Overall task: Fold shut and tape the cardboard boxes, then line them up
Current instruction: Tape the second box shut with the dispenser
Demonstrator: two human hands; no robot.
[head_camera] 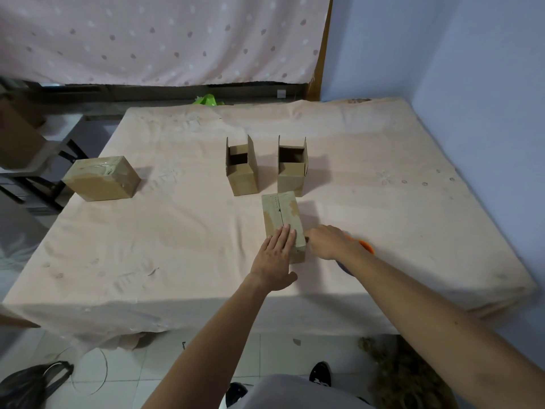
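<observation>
A closed cardboard box [280, 215] lies near the middle of the table, its top flaps folded shut along a centre seam. My left hand [277, 258] presses flat on its near end with straight fingers. My right hand [326, 242] is just right of the box, gripping an orange tape dispenser [367, 245] that my hand mostly hides. Two open boxes, the left open box [241, 169] and the right open box [292, 169], stand upright behind it with flaps up. A taped box [101, 178] sits at the far left.
The table [177, 231] is covered with a peach cloth. A dark stool and cardboard stand off its left edge. A green object [209, 100] lies at the far edge. A black bag [29, 385] is on the tiled floor.
</observation>
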